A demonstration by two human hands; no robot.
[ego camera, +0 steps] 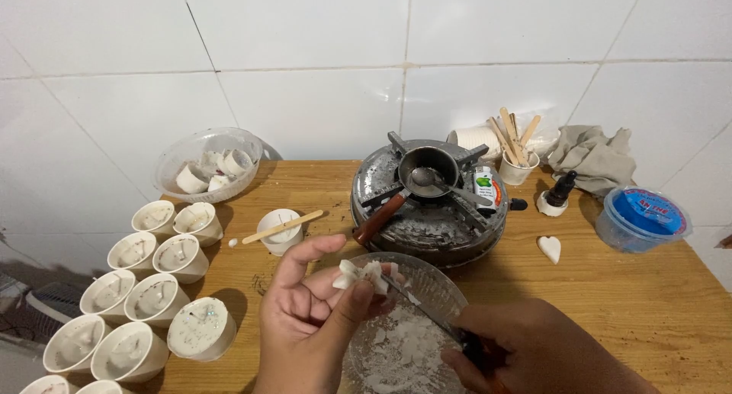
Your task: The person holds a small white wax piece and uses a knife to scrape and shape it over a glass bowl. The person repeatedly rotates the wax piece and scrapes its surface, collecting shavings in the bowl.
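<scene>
Seen from the head camera, the left hand point(309, 314) pinches a small lump of white wax point(364, 274) between thumb and fingers, clamped on it just above a clear glass bowl point(442, 287) holding pale wax shavings. The right hand point(526, 348) is closed around the dark handle of a knife point(427, 318), whose blade runs up and to the left, its tip touching the wax lump from the right side. So the lump lies left of and above the knife hand, with the blade's long axis slanting toward it. Behind the bowl sits a round gas stove point(431, 211) with a small pot on top. Rows of white cups point(152, 287) fill the left of the wooden table point(610, 287); a white heart shape point(549, 248) lies to the right.
</scene>
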